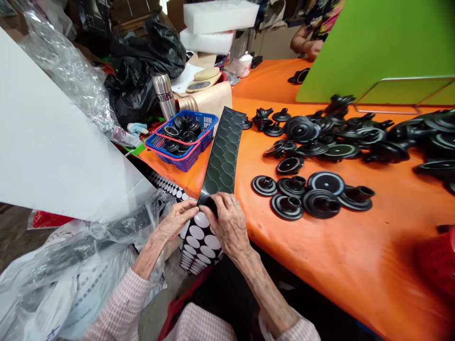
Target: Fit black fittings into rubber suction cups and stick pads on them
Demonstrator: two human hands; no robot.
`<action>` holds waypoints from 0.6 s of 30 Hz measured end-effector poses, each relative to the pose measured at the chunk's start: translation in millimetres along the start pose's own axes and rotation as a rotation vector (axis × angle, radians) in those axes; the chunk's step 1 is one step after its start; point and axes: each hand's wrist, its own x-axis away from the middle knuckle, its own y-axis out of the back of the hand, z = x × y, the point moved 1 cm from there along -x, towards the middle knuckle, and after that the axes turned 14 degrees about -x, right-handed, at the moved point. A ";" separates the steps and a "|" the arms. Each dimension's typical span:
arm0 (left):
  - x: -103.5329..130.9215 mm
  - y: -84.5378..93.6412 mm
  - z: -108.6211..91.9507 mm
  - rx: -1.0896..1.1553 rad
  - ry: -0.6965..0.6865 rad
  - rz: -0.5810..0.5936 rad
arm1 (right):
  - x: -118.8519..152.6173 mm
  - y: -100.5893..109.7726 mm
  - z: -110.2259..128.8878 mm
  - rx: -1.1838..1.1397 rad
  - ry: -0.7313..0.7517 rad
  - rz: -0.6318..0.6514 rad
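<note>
A dark strip (223,156) marked with rows of round cut discs lies over the orange table's edge. My left hand (179,217) pinches the strip's near left edge between thumb and fingers. My right hand (227,220) is closed over the near right part of the strip, thumb curled under the fingers; whether a single disc is in its grip is hidden. Below the hands hangs a length of backing with white ovals on black (201,244). To the right, several black round parts with stems (322,203) rest on the table.
A blue basket (209,124) of black parts stands left of the strip, near a steel thermos (164,94). More black parts (341,132) are piled at right, before a green panel (384,52). A red basket (437,260) sits at the right edge. Another person's hand (313,49) shows beyond.
</note>
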 end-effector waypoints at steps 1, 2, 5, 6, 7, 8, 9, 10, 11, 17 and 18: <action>0.1 -0.8 -0.5 0.003 -0.006 0.002 | -0.5 1.2 0.3 -0.008 0.002 0.008; 0.1 -1.8 -1.0 0.006 -0.010 0.004 | -0.5 1.9 0.9 -0.018 -0.002 0.017; -0.2 -6.1 -2.7 0.021 -0.003 0.005 | 2.1 -0.2 3.9 -0.020 -0.031 0.020; -0.3 -7.5 -3.1 0.029 -0.002 0.003 | 3.4 -2.2 4.5 -0.009 -0.029 0.019; -0.5 -8.5 -3.3 0.034 -0.005 0.004 | 4.5 -4.3 4.6 0.003 -0.019 0.015; -0.9 -9.1 -3.2 0.033 -0.010 0.004 | 5.4 -6.1 3.7 0.007 -0.006 0.004; -1.3 -9.0 -2.6 0.024 -0.016 0.003 | 5.8 -7.0 1.9 -0.001 0.005 -0.014; -2.0 -8.2 -1.7 0.008 -0.020 0.001 | 5.8 -6.6 -1.0 -0.022 0.009 -0.041; -2.6 -6.7 -0.4 -0.012 -0.015 -0.004 | 5.4 -4.7 -4.7 -0.049 0.001 -0.076; 3.6 -3.4 -7.8 -0.346 -0.009 -0.351 | 15.4 22.0 -18.3 -0.112 -0.103 -0.221; 7.8 -7.8 -13.5 -0.427 -0.034 -0.454 | 21.3 24.9 -15.7 -0.104 -0.107 -0.217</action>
